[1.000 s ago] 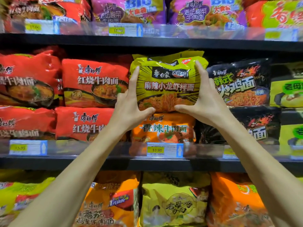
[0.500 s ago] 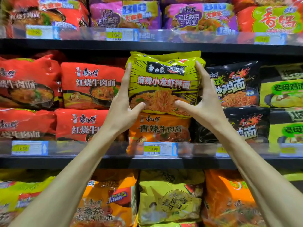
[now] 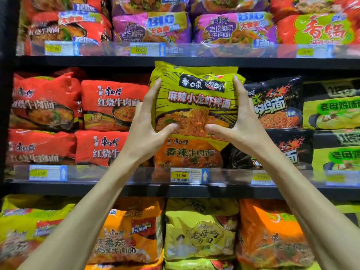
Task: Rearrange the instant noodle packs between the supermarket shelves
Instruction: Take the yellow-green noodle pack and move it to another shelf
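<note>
Black shelves (image 3: 136, 189) crammed with noodle packs. On the middle level the yellow-green pack (image 3: 196, 98) stands above an orange pack (image 3: 189, 152) — left hand (image 3: 145, 133) and right hand (image 3: 243, 127) grip its sides. Beside it, red packs (image 3: 113, 104) at 9 o'clock, black packs (image 3: 276, 106) at 3 o'clock.

orange pack (image 3: 191, 152) is sitting half-hidden behind yellow pack (image 3: 196, 106) | top-row packs (image 3: 150, 4) are running off upper edge
</note>
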Demonstrator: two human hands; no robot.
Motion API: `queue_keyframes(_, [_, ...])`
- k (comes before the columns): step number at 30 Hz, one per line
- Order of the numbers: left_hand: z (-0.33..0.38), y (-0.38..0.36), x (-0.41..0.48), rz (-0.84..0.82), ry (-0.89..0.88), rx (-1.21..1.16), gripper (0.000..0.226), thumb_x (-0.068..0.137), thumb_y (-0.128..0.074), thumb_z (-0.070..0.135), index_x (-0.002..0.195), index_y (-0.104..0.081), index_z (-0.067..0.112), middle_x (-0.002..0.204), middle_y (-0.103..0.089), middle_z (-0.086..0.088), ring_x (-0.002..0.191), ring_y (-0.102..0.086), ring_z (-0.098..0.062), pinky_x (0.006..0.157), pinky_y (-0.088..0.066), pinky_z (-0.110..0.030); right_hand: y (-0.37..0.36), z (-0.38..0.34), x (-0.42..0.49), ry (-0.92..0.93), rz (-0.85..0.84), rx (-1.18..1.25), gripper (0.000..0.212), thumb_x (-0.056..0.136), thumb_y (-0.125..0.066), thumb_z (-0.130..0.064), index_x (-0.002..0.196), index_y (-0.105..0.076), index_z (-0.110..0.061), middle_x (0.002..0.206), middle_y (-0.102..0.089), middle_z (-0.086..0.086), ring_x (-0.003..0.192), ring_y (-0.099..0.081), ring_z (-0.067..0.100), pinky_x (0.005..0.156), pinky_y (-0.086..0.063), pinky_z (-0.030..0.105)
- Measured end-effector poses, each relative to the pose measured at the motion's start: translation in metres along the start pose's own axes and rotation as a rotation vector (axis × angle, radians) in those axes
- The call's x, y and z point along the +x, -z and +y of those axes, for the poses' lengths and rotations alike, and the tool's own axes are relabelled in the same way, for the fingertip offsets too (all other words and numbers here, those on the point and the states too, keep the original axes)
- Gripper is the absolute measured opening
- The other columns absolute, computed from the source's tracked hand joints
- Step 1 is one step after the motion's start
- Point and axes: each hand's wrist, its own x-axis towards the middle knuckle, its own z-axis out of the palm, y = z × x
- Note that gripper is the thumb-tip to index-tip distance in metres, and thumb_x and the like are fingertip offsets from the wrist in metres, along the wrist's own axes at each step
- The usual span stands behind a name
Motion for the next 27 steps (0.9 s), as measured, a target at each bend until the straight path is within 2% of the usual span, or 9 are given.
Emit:
queue_keyframes(3, [0.002, 0.003, -0.003, -0.005, -0.001, 0.023, 0.094, 0.086, -0.080, 0.025, 0.157, -0.020, 0.041, 0.148, -0.027, 0.024, 0.134, -0.021, 0.018, 0.104, -0.015, -0.004, 0.000, -0.004, -0.003, -0.012, 0.025, 0.029, 0.116, 0.075, -0.086, -0.036, 0.158, -0.005, -0.037, 0.162, -0.019, 0.000, 0.137, -0.020, 0.001, 0.108, -0.020, 0.026])
queue_keyframes(7, [0.006, 0.007, 0.001, -0.014, 0.003, -0.006, 0.094, 0.082, -0.083, 0.027, 0.154, -0.024, 0.040, 0.148, -0.027, 0.034, 0.129, -0.021, 0.030, 0.100, -0.018, 0.007, 0.001, -0.008, -0.003, -0.012, 0.063, 0.028, 0.116, 0.075, -0.086, -0.035, 0.159, -0.006, -0.033, 0.164, -0.017, -0.010, 0.151, -0.016, 0.015, 0.117, -0.020, 0.031])
queue_keyframes(10, [0.014, 0.007, -0.002, 0.009, 0.009, -0.003, 0.094, 0.081, -0.084, 0.025, 0.155, -0.026, 0.033, 0.151, -0.030, 0.027, 0.126, -0.022, 0.034, 0.098, -0.018, 0.010, 0.001, -0.014, -0.003, -0.027, 0.067, 0.055, 0.116, 0.074, -0.087, -0.030, 0.159, -0.008, -0.030, 0.165, -0.014, -0.011, 0.149, -0.015, 0.005, 0.111, -0.018, 0.014])
queue_keyframes(13, [0.023, 0.005, -0.013, 0.044, 0.006, -0.010, 0.093, 0.082, -0.084, 0.021, 0.156, -0.028, 0.027, 0.149, -0.032, 0.026, 0.128, -0.025, 0.031, 0.103, -0.021, 0.006, 0.005, -0.017, -0.011, -0.022, 0.075, 0.075, 0.115, 0.074, -0.087, -0.024, 0.160, -0.010, -0.025, 0.165, -0.014, -0.008, 0.134, -0.015, -0.017, 0.091, -0.014, -0.013])
queue_keyframes(15, [0.031, 0.006, -0.018, 0.057, 0.013, -0.020, 0.093, 0.081, -0.084, 0.021, 0.155, -0.028, 0.028, 0.150, -0.034, 0.025, 0.133, -0.028, 0.024, 0.110, -0.023, -0.002, 0.010, -0.019, -0.017, 0.002, 0.087, 0.099, 0.114, 0.074, -0.087, -0.021, 0.160, -0.012, -0.023, 0.165, -0.017, -0.007, 0.136, -0.024, -0.017, 0.090, -0.019, -0.012])
queue_keyframes(17, [0.037, 0.010, -0.022, 0.066, 0.021, -0.042, 0.094, 0.081, -0.085, 0.020, 0.155, -0.028, 0.028, 0.154, -0.035, 0.018, 0.141, -0.034, 0.009, 0.119, -0.030, -0.020, 0.015, -0.025, -0.020, 0.040, 0.094, 0.093, 0.112, 0.075, -0.087, -0.018, 0.159, -0.013, -0.020, 0.165, -0.018, -0.005, 0.121, -0.041, -0.024, 0.085, -0.025, -0.011])
queue_keyframes(21, [0.049, 0.022, -0.031, 0.088, 0.025, -0.029, 0.094, 0.081, -0.084, 0.016, 0.155, -0.028, 0.024, 0.158, -0.034, 0.007, 0.146, -0.033, -0.005, 0.122, -0.030, -0.029, 0.021, -0.041, -0.026, 0.088, 0.099, 0.049, 0.110, 0.076, -0.085, -0.016, 0.160, -0.013, -0.019, 0.165, -0.019, -0.005, 0.120, -0.029, 0.023, 0.078, -0.029, -0.010])
queue_keyframes(24, [0.066, 0.025, -0.044, 0.099, 0.027, -0.018, 0.095, 0.080, -0.085, 0.012, 0.155, -0.027, 0.020, 0.157, -0.037, 0.001, 0.145, -0.038, -0.018, 0.119, -0.036, -0.045, 0.029, -0.048, -0.039, 0.115, 0.100, 0.106, 0.110, 0.076, -0.084, -0.012, 0.160, -0.014, -0.022, 0.164, -0.022, -0.009, 0.118, -0.034, 0.026, 0.083, -0.036, -0.002])
queue_keyframes(27, [0.093, 0.025, -0.068, 0.118, 0.059, -0.023, 0.096, 0.079, -0.085, 0.014, 0.154, -0.027, 0.022, 0.157, -0.038, 0.004, 0.146, -0.037, -0.016, 0.120, -0.033, -0.048, 0.046, -0.054, -0.062, 0.140, 0.090, 0.160, 0.108, 0.074, -0.083, -0.008, 0.159, -0.017, -0.022, 0.160, -0.028, -0.013, 0.116, -0.039, 0.023, 0.085, -0.038, 0.001])
